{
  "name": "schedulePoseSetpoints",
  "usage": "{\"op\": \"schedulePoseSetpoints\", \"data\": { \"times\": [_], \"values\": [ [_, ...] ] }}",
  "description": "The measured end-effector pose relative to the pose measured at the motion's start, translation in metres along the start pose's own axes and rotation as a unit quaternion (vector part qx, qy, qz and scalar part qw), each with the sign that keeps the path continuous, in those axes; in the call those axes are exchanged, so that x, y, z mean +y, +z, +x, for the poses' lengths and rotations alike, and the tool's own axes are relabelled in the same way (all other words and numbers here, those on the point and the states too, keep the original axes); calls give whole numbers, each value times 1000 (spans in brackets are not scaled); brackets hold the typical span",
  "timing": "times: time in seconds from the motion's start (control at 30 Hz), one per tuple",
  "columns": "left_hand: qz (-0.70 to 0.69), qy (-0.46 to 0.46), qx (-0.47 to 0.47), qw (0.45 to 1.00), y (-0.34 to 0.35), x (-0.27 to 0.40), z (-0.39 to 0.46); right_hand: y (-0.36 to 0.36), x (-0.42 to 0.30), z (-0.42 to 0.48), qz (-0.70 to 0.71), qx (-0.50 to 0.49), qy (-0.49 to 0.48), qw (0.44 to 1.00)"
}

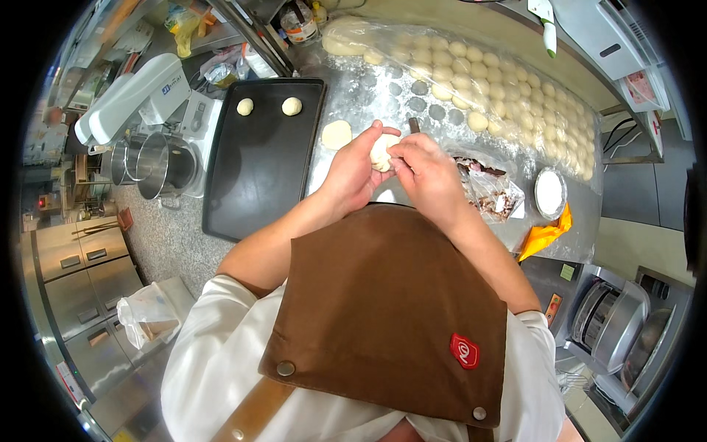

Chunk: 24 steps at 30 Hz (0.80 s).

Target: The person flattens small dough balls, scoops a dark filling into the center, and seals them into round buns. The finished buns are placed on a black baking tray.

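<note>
A piece of dough (382,153) rests in my left hand (353,168), its edge gathered and creased. My right hand (428,171) pinches that edge with thumb and fingers. A flattened dough round (337,135) lies on the floured metal table, left of my hands. Behind my right hand a dark stick-like handle (414,125) shows in part. Right of that hand, an opened plastic bag (489,190) holds dark and pinkish pieces, partly hidden by the hand. Two dough balls (245,106) (291,106) sit near the far edge of a black baking tray (254,171).
Many dough balls (478,121) stand in rows at the back right, mostly under clear plastic sheeting. At the right are a bowl of white powder (550,193) and an orange piping bag or wrapper (544,235). A stand mixer (149,99) stands left of the tray.
</note>
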<state>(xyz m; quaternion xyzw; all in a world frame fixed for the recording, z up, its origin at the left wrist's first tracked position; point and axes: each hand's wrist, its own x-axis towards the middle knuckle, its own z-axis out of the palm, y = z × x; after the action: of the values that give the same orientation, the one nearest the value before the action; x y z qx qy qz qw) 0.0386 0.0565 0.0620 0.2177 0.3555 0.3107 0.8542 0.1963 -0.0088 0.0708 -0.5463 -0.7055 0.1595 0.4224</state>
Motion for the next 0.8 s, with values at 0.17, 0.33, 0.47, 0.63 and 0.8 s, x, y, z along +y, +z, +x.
{"op": "schedulePoseSetpoints", "data": {
  "times": [0.17,0.33,0.47,0.63,0.8],
  "values": [
    [39,16,25,999,8,1,-3,4,6,0,6,27,-26,999],
    [41,86,24,995,4,-4,2,0,-13,7,107,49,120,986],
    [47,113,28,992,3,-6,1,-2,-19,10,99,28,120,987],
    [41,109,1,993,14,-3,-4,3,-4,10,17,47,2,999],
    [0,10,8,1000,6,0,-4,6,-3,4,19,35,-45,998]
  ]
}}
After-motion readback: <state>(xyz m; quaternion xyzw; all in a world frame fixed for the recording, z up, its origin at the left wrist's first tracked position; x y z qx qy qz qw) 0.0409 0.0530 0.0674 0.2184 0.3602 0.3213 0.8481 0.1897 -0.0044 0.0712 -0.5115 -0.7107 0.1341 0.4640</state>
